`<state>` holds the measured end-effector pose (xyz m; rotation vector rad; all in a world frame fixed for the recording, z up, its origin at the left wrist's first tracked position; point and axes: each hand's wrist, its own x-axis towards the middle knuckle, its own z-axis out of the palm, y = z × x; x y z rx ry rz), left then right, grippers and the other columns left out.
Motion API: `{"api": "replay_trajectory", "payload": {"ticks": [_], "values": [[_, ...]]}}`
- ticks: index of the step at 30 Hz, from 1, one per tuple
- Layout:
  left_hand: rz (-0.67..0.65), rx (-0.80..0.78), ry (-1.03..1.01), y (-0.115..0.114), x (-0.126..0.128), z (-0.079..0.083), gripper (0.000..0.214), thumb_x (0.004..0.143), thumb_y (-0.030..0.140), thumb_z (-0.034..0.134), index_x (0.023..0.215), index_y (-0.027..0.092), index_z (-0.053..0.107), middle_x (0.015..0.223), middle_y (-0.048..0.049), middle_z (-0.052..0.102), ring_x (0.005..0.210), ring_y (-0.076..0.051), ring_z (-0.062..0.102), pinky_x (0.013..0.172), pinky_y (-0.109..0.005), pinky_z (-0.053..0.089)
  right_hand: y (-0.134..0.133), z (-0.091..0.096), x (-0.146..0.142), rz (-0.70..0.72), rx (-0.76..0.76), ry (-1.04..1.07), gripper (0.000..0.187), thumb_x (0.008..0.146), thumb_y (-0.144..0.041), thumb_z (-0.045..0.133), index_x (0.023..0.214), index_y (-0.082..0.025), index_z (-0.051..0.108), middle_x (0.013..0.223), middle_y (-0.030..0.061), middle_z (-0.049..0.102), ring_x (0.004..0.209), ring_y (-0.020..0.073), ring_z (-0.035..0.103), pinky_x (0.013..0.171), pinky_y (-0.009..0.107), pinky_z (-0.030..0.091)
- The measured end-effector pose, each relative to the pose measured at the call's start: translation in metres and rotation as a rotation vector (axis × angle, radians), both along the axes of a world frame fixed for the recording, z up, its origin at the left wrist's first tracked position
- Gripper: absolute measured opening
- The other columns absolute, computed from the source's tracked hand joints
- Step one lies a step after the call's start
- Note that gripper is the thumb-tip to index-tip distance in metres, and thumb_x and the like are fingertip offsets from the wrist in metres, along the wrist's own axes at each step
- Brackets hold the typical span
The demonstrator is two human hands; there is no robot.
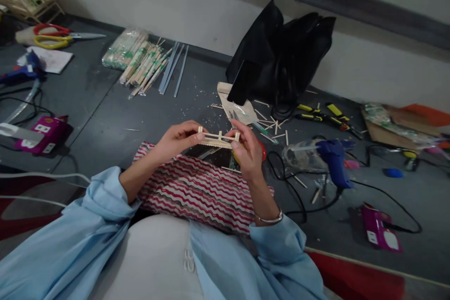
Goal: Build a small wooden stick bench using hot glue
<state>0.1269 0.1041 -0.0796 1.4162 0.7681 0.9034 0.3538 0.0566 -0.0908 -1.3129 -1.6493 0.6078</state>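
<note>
Between both hands I hold a small frame of glued wooden sticks (218,139), level, above a red-and-white wavy-striped cloth (200,192) on my lap. My left hand (177,139) pinches its left end with closed fingers. My right hand (248,150) grips the right end, thumb and fingers pressed on it. A silver bracelet sits on my right wrist. Light blue sleeves cover both forearms.
A blue glue gun (333,159) with a black cord lies to the right, near a pink power strip (381,232). A black bag (281,56) stands by the wall. Packs of wooden sticks (140,61), scissors (52,37), another pink power strip (47,133) and yellow-handled pliers (323,115) lie around.
</note>
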Motion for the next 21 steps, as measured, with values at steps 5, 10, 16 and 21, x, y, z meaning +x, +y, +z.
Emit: {"api": "replay_trajectory", "payload": {"ticks": [5, 10, 16, 21], "values": [[-0.058, 0.039, 0.008, -0.003, 0.001, 0.001, 0.041, 0.093, 0.054, 0.059, 0.088, 0.016, 0.075, 0.089, -0.0054, 0.066, 0.075, -0.013, 0.056, 0.072, -0.025, 0.045, -0.011, 0.017, -0.011, -0.204, 0.299, -0.342, 0.045, 0.091, -0.033, 0.058, 0.136, -0.025, 0.058, 0.12, 0.0097, 0.068, 0.11, 0.0277, 0.063, 0.098, 0.048, 0.048], [-0.103, 0.059, 0.001, -0.004, 0.003, 0.002, 0.042, 0.09, 0.056, 0.064, 0.077, 0.016, 0.07, 0.084, -0.005, 0.064, 0.076, -0.013, 0.056, 0.073, -0.025, 0.046, -0.022, 0.024, -0.022, -0.22, 0.415, -0.586, 0.033, 0.088, -0.03, 0.063, 0.12, -0.031, 0.069, 0.116, 0.0058, 0.068, 0.113, 0.0272, 0.057, 0.104, 0.049, 0.039], [-0.137, 0.071, -0.016, -0.005, 0.003, 0.0, 0.038, 0.093, 0.05, 0.061, 0.079, 0.016, 0.069, 0.084, -0.004, 0.062, 0.077, -0.013, 0.055, 0.074, -0.025, 0.045, -0.021, 0.023, -0.03, -0.117, 0.393, -0.588, 0.021, 0.09, -0.027, 0.063, 0.108, -0.031, 0.072, 0.099, 0.0011, 0.073, 0.104, 0.0227, 0.058, 0.103, 0.046, 0.038], [-0.141, 0.096, -0.028, -0.005, 0.004, -0.002, 0.036, 0.094, 0.047, 0.062, 0.079, 0.015, 0.069, 0.082, -0.0035, 0.061, 0.077, -0.013, 0.056, 0.074, -0.024, 0.044, -0.021, 0.024, -0.033, -0.102, 0.391, -0.549, 0.014, 0.091, -0.026, 0.064, 0.102, -0.029, 0.073, 0.094, -0.0002, 0.075, 0.102, 0.0219, 0.06, 0.106, 0.045, 0.036]]}}
